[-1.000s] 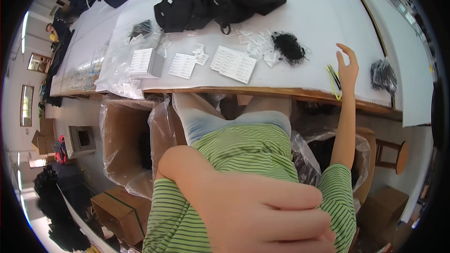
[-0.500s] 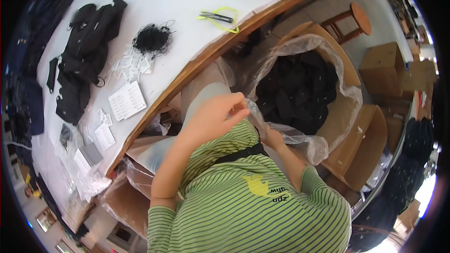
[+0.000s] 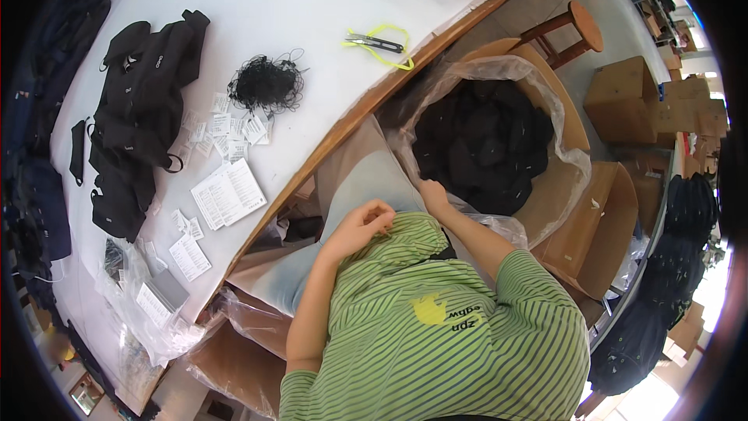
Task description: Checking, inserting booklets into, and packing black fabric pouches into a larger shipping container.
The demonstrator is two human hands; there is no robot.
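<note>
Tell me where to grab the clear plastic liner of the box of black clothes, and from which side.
Grip the liner at its near rim, where the right hand already touches it. The plastic is folded out over the cardboard box edge there, loose and crinkled, so a pinch from above and outside should catch it; the far rim looks tauter.

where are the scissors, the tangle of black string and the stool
scissors (image 3: 376, 42), head view, on the metal blades
tangle of black string (image 3: 266, 83), head view, middle of the bundle
stool (image 3: 585, 26), head view, on the round wooden seat
</note>
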